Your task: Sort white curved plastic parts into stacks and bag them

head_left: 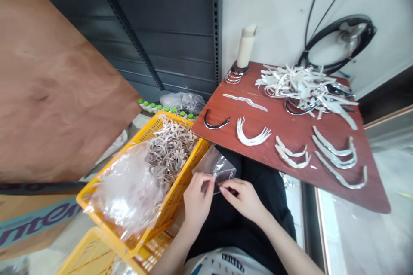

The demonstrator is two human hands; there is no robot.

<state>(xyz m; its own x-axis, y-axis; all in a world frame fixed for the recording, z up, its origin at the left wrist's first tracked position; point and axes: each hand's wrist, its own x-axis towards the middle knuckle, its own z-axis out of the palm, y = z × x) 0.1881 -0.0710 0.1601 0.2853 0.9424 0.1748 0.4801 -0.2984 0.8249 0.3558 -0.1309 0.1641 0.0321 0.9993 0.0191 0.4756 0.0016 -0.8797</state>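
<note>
My left hand [196, 200] and my right hand [245, 197] meet over my lap, both pinching the near edge of a small clear plastic bag [217, 165]. The bag stands up between the yellow basket [189, 180] and the red-brown table [284, 129]. Something curved and dark shows faintly inside the bag. On the table lie several curved silvery headband pieces [253, 137] set out in small groups, plus one black band [215, 123].
The yellow basket holds a heap of pale curved pieces and crumpled clear bags [129, 189]; a second yellow basket [90, 253] sits below it. A tangled pile of pieces [303, 88] and a white cylinder [245, 47] stand at the table's far side. A wooden board [48, 86] leans at left.
</note>
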